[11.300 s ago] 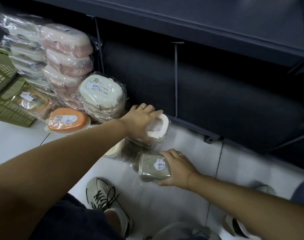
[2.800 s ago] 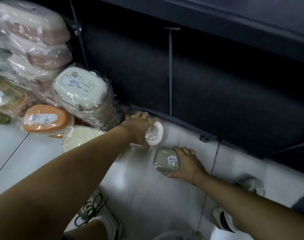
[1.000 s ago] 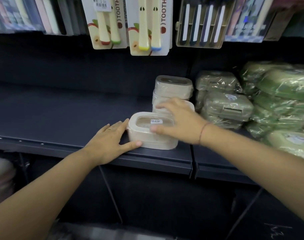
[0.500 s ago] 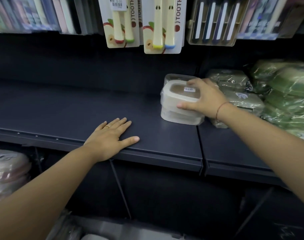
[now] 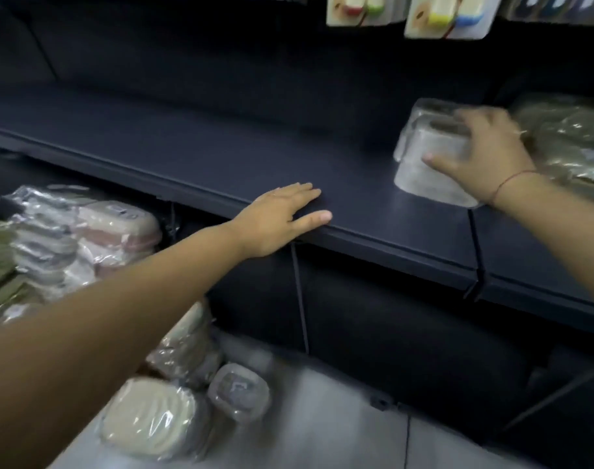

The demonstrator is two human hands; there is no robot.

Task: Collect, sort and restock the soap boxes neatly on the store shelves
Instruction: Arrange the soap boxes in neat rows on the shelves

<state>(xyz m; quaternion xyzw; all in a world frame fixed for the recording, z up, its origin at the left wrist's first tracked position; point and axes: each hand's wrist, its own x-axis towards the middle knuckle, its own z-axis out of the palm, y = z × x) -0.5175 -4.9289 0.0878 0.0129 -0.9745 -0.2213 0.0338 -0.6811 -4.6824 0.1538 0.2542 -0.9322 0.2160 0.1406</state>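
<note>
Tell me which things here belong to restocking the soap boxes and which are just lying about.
Part of the job: pale soap boxes gripped by the right hand; green wrapped boxes beside them; loose boxes on the floor; shelf, left hand flat on it.
Just there: hanging toothbrush packs.

Two carded toothbrush packs (image 5: 359,10) (image 5: 447,16) are hanging side by side at the top edge, cropped there; pale floor tiles (image 5: 322,421) are showing below.

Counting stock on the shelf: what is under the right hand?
The right hand grips a stack of pale soap boxes standing on the dark shelf. Blur and the hand hide how many there are and any label.
</note>
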